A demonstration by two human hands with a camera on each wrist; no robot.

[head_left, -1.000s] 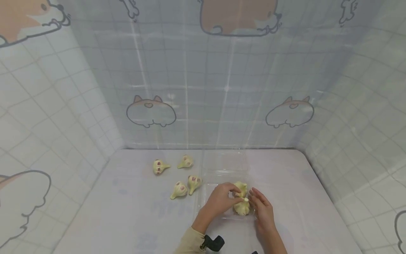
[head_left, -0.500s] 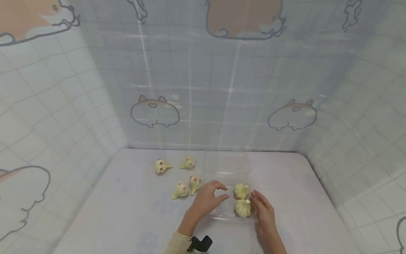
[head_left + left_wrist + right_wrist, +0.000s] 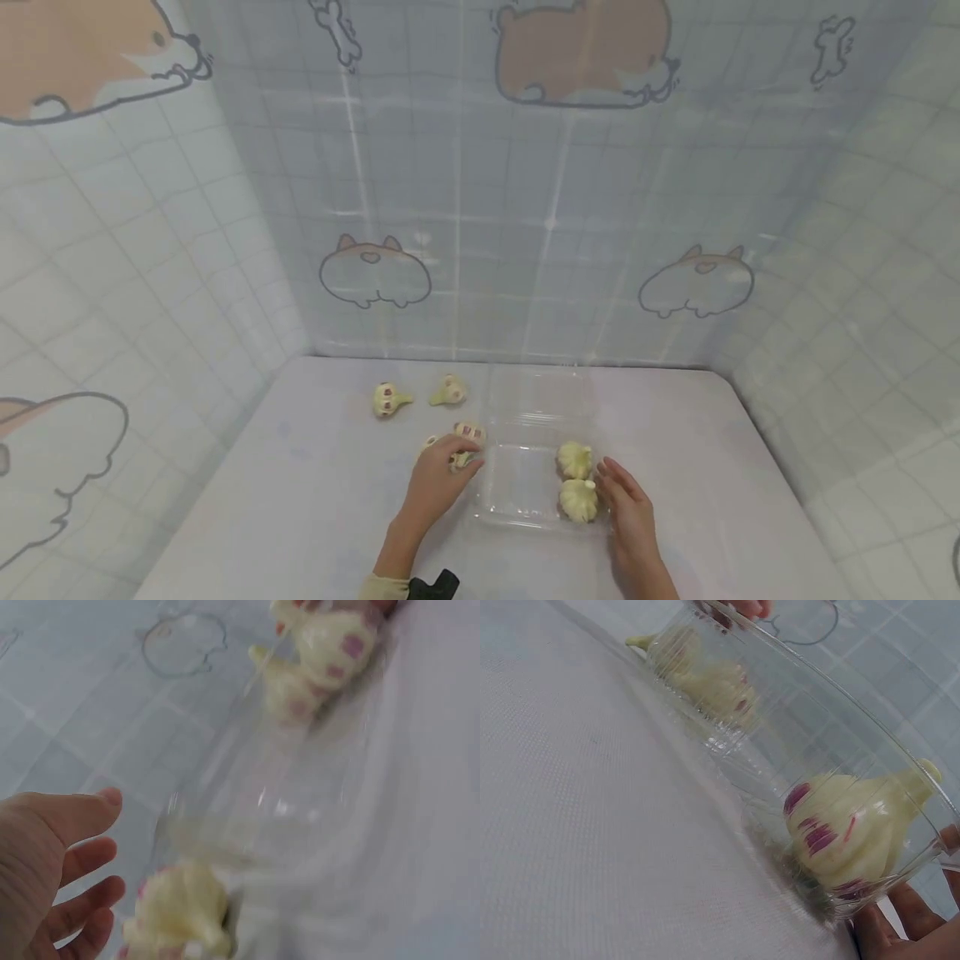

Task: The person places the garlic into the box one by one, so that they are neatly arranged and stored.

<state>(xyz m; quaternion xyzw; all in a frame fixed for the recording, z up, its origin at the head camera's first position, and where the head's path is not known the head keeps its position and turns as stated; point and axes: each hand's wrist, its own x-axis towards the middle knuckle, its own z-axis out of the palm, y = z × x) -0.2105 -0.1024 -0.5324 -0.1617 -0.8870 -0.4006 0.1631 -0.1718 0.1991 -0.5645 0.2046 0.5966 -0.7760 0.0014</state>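
Behind everything rises the tiled-pattern wall covering (image 3: pixel 495 183), printed with cartoon dogs and bones, and below it spreads the pale table (image 3: pixel 300 500). On the table, right of centre, sits a clear plastic container (image 3: pixel 517 492), its see-through lid (image 3: pixel 536 392) folded back flat towards the wall.

Here's the left hand (image 3: pixel 435 483), just left of the container: thumb and fingers parted in a loose curve, gripping nothing, right over a pair of garlic bulbs. Over on the other side, the right hand (image 3: pixel 630 504) stands at the container's right wall, fingers relaxed and slightly bent; whether they actually press the plastic I can't tell. A black wrist mount (image 3: pixel 435 586) sits by the left cuff.

Now the bulbs! Inside the container, along its right side, the near packed bulb (image 3: pixel 579 500) and the far packed bulb (image 3: pixel 575 461) lie touching. Outside, the purple-patched bulb (image 3: pixel 470 431) and its partly hidden neighbour (image 3: pixel 430 442) lie by the left hand. Farther back, the back-left bulb (image 3: pixel 387 401) and back-right bulb (image 3: pixel 450 390) rest apart.
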